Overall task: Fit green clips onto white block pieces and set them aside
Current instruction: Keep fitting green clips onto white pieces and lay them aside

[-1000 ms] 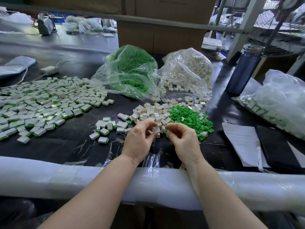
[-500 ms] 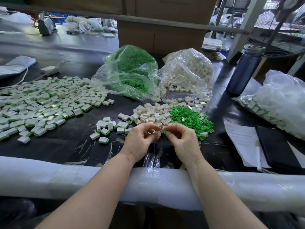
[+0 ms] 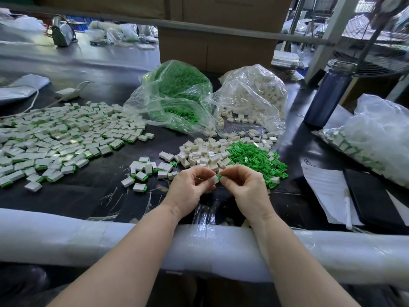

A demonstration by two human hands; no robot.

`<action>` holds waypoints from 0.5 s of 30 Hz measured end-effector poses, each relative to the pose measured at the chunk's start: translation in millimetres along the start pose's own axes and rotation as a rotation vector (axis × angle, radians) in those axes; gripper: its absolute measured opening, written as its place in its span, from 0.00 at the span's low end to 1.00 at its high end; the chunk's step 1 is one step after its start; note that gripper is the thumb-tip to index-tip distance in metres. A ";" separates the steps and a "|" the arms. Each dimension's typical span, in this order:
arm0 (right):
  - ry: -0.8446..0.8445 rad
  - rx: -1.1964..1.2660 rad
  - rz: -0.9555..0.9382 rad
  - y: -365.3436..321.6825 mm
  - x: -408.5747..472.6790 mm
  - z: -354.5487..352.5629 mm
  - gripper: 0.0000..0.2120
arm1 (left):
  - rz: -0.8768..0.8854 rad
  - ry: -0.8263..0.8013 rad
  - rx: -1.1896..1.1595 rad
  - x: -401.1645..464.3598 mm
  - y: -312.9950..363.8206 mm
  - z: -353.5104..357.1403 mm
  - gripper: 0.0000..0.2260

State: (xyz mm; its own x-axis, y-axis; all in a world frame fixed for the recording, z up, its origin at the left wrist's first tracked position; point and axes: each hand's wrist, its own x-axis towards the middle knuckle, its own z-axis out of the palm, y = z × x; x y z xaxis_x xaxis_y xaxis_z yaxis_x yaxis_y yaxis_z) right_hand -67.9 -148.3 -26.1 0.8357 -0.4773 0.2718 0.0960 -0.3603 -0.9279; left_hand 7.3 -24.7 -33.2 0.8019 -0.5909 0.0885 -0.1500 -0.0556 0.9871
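Observation:
My left hand [image 3: 192,185] pinches a white block [image 3: 213,179] just above the black table. My right hand [image 3: 245,185] pinches a green clip [image 3: 220,176] whose tip touches the block's right end. Behind the hands lie a pile of loose white blocks [image 3: 203,154] and a pile of loose green clips [image 3: 254,159]. A small group of fitted pieces [image 3: 146,171] lies to the left of my hands. A large spread of fitted pieces [image 3: 59,138] covers the table's left side.
An open bag of green clips [image 3: 177,96] and an open bag of white blocks [image 3: 254,96] stand at the back. A blue bottle [image 3: 327,96], a bag of pieces [image 3: 376,138], papers [image 3: 325,191] and a black folder [image 3: 371,196] lie right. A foam-wrapped rail [image 3: 110,238] edges the table.
My hands drew slightly toward me from the piles. The green clip now shows between my right fingertips, meeting the white block.

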 end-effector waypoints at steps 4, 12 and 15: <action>0.004 -0.005 0.004 -0.5 -0.1 0.0 0.06 | 0.006 -0.016 -0.007 -0.5 1.7 1.3 0.06; -0.043 -0.031 0.015 -2.3 -0.9 1.5 0.06 | 0.014 0.004 0.046 -0.9 2.6 0.8 0.06; -0.047 -0.019 0.025 -3.1 -0.9 1.3 0.08 | 0.020 0.013 0.056 -1.0 2.8 0.7 0.07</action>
State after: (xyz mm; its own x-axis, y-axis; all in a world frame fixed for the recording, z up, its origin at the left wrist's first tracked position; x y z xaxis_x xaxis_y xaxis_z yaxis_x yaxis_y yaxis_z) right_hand -68.2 -145.7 -23.8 0.8622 -0.4484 0.2357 0.0649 -0.3637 -0.9293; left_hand 5.7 -24.9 -30.6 0.8055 -0.5822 0.1103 -0.1980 -0.0890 0.9762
